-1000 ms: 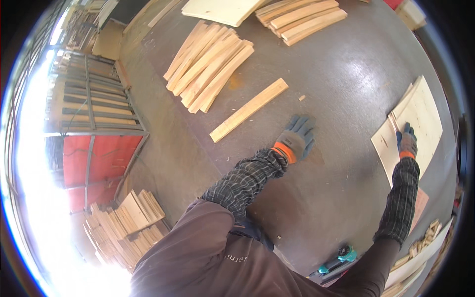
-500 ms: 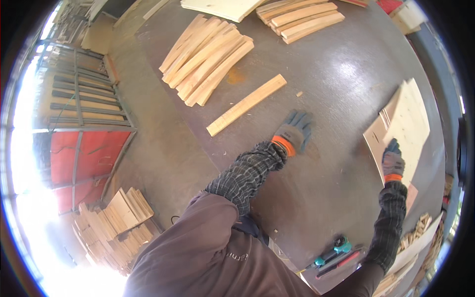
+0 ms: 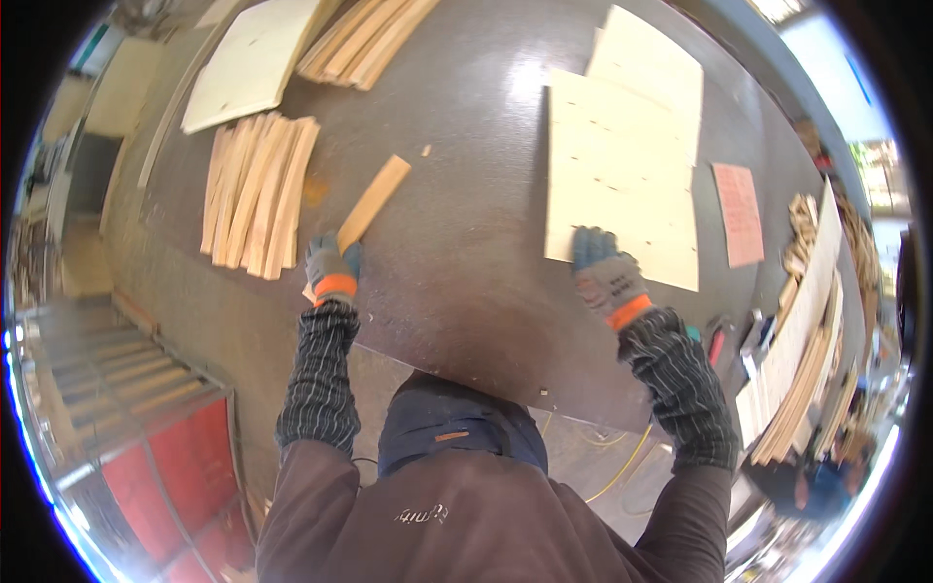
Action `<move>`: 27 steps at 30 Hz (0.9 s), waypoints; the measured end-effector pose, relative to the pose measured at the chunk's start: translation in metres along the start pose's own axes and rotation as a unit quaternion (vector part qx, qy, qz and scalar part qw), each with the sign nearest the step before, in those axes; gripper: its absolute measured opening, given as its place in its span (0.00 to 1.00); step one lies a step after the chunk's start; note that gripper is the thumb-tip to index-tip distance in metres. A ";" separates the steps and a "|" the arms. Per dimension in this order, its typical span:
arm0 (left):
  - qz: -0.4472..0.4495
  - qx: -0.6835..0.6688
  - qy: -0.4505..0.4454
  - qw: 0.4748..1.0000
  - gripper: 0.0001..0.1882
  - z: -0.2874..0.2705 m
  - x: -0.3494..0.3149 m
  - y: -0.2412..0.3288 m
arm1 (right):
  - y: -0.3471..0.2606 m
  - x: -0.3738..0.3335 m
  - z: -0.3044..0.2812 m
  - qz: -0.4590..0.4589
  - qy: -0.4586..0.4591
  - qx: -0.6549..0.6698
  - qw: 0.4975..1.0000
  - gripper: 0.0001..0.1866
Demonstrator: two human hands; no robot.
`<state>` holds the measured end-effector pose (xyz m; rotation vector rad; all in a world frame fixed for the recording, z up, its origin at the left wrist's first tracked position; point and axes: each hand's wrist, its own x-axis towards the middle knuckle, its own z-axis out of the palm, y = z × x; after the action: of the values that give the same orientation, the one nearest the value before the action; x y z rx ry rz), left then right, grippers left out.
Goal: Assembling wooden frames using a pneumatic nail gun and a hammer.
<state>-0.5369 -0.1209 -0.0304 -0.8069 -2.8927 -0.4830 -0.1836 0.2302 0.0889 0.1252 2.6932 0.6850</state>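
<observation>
- Left hand [image 3: 332, 269], gloved, lies on the near end of a short wooden board [image 3: 370, 208]; whether the fingers close around it cannot be told.
- Board lies flat on the dark tabletop [image 3: 466, 243], just right of a row of wooden slats [image 3: 258, 192].
- Right hand [image 3: 603, 275], gloved, fingers spread flat, presses the near corner of a pale plywood sheet [image 3: 622, 175], right of the board.
- Pink paper [image 3: 739, 214] lies right of that sheet.

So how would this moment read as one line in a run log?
left hand: on wooden slat | right hand: on plywood sheet | slat pile: left, untouched
</observation>
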 end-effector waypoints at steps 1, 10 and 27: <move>0.011 0.011 -0.036 0.999 0.26 -0.003 -0.005 0.011 | -0.003 -0.003 -0.008 0.020 0.035 0.056 0.998 0.29; 0.370 -0.104 -0.163 0.909 0.28 0.015 -0.112 0.202 | -0.086 0.010 -0.046 0.035 0.025 0.290 0.956 0.17; 0.228 -0.083 -0.230 0.942 0.49 -0.009 -0.102 0.147 | -0.082 -0.120 0.110 0.540 -0.048 0.538 0.645 0.40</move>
<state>-0.3735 -0.0541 0.0002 -1.7746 -2.9155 -0.5468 -0.0317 0.1866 -0.0015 2.0363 2.2285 -0.8189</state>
